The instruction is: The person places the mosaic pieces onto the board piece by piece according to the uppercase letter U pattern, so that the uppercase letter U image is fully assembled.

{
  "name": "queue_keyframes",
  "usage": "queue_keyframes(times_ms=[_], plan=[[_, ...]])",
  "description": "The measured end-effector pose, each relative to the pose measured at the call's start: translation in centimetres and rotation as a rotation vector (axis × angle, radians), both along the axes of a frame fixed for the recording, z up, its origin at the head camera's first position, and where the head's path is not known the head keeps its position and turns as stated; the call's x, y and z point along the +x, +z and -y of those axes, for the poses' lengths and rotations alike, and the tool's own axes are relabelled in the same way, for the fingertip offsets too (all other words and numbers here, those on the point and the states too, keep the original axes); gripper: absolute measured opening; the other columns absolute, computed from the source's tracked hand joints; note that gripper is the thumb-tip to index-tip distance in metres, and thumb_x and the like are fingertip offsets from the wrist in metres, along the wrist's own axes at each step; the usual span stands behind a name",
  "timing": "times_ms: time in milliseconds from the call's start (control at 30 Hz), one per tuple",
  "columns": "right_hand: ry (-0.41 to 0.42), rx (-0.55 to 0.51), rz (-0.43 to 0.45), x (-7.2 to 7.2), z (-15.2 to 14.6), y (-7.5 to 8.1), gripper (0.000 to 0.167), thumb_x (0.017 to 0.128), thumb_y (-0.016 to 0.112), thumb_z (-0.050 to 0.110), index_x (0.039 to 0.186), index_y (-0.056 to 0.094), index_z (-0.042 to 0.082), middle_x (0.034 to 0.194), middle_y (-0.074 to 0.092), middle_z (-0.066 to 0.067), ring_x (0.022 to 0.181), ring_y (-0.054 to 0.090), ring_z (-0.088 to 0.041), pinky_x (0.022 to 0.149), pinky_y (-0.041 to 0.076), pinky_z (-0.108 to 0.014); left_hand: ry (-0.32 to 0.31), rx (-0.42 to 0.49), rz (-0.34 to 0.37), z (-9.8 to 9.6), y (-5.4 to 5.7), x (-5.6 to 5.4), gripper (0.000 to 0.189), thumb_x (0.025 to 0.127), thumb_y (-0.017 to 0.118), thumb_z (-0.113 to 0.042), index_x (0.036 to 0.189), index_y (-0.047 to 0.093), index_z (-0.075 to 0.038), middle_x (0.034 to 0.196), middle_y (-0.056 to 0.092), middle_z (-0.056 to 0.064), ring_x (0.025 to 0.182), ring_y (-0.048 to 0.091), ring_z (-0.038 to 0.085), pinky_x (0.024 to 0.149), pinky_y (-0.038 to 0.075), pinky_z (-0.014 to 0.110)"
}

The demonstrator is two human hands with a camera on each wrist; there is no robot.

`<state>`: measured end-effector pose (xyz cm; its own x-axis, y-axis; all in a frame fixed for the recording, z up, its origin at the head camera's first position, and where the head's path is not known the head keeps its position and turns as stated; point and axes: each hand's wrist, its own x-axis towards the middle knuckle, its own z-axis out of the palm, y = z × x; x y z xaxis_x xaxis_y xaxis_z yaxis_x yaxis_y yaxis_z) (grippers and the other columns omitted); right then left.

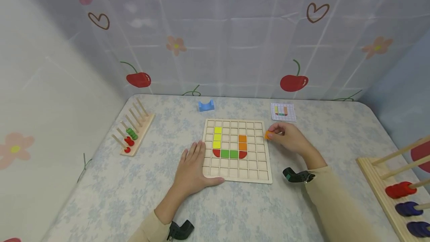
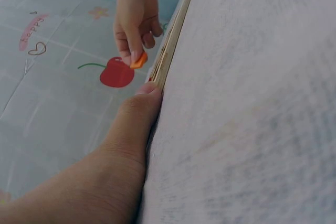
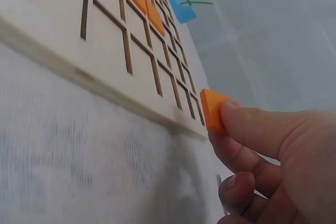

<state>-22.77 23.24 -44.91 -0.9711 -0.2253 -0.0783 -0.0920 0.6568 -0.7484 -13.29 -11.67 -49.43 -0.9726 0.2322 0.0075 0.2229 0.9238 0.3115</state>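
A wooden grid board lies flat on the table. In its cells sit three yellow tiles, two green tiles, two red rounded tiles and two orange tiles, forming a U-like shape. My left hand rests at the board's left side, fingers extended, with the thumb along the near edge. Between thumb and fingertips, my right hand pinches an orange square tile beside the board's upper right edge. The right wrist view shows this tile held above the table, apart from the other orange tiles.
A pattern card lies behind the right hand. A blue holder stands behind the board. At the left is a small peg rack with red and green beads; a larger peg rack with red and blue pieces stands at the right edge.
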Motion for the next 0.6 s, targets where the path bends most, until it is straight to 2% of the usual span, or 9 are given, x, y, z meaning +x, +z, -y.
queue_keyframes(times_ms=[200, 600], plan=[[0.019, -0.005, 0.007, -1.1, 3.2, 0.4, 0.018, 0.094, 0.069, 0.026, 0.103, 0.066, 0.011, 0.096, 0.065, -0.006, 0.082, 0.054, -0.021, 0.068, 0.045, -0.029, 0.001, 0.02, 0.009, 0.0, 0.3, 0.1, 0.138, 0.063, 0.056, -0.093, 0.16, 0.008, -0.008, 0.168, 0.01, 0.008, 0.156, 0.006, 0.023, 0.126, 0.007, 0.051], [0.08, 0.006, -0.02, -2.6, 7.4, 0.5, 0.013, 0.095, 0.067, 0.021, 0.102, 0.066, 0.01, 0.096, 0.067, -0.007, 0.09, 0.058, -0.023, 0.077, 0.045, -0.032, 0.004, 0.01, 0.02, 0.0, 0.2, 0.0, 0.138, 0.063, 0.053, -0.095, 0.16, 0.007, -0.008, 0.168, 0.01, 0.008, 0.157, 0.004, 0.022, 0.126, 0.007, 0.05]])
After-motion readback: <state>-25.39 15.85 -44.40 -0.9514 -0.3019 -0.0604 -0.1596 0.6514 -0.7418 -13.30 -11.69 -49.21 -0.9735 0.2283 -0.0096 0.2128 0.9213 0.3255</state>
